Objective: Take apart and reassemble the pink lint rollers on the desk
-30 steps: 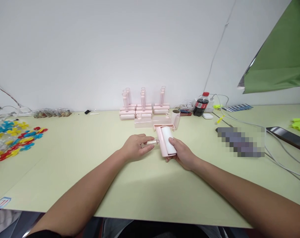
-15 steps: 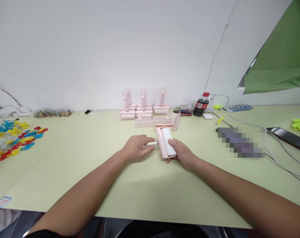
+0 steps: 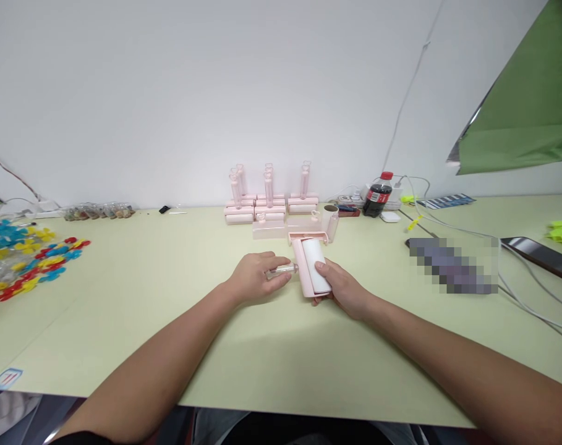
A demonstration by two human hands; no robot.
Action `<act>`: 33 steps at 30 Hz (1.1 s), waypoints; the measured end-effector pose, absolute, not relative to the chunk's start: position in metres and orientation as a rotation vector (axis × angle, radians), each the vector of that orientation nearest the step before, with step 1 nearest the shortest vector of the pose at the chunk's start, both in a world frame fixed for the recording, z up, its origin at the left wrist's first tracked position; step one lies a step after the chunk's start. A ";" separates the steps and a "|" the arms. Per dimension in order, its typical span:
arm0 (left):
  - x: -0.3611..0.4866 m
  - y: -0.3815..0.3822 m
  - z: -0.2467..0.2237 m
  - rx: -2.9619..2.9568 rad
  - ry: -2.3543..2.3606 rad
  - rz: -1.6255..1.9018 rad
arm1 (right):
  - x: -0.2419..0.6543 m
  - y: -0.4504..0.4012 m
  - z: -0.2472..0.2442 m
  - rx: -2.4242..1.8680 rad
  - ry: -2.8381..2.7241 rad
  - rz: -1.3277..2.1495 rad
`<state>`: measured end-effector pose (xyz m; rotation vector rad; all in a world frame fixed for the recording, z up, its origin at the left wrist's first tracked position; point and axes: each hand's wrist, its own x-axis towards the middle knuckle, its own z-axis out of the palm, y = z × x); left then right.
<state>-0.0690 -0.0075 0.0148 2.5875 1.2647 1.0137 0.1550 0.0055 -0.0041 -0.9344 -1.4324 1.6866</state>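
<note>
Over the middle of the table, my right hand (image 3: pixel 348 287) grips a lint roller (image 3: pixel 315 266) with a white roll and a pink frame, the thumb lying on the roll. My left hand (image 3: pixel 258 277) is closed around the clear handle (image 3: pixel 283 269), which meets the left side of the pink frame. Just behind the roller lies a pink plastic frame piece (image 3: pixel 308 236). Beyond it are clear pink covers (image 3: pixel 268 230), a cardboard-cored roll (image 3: pixel 330 211) and an upright clear handle (image 3: pixel 333 227).
Several assembled lint rollers (image 3: pixel 239 213) stand by the wall. To their right are a cola bottle (image 3: pixel 378 194), cables and a phone (image 3: pixel 543 258). Colourful plastic pieces (image 3: pixel 53 262) cover the far left. A green sheet (image 3: pixel 522 105) hangs at upper right.
Almost nothing differs. Both hands keep the same hold on the lint roller and its handle, with at most a tiny shift of the roller.
</note>
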 end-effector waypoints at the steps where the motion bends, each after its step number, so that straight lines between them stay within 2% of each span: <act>1: -0.069 -0.008 0.015 2.594 1.261 1.012 | 0.155 0.005 -0.004 -0.935 -1.439 1.684; 9: -0.068 -0.011 0.017 2.608 1.210 1.044 | 0.157 0.005 -0.003 -0.913 -1.489 1.697; 20: -0.072 -0.011 0.017 2.428 0.861 1.423 | 0.157 0.004 0.001 -0.887 -1.499 1.743; 33: -0.065 -0.016 0.016 2.430 0.784 1.454 | 0.154 -0.002 0.006 -0.970 -1.565 1.622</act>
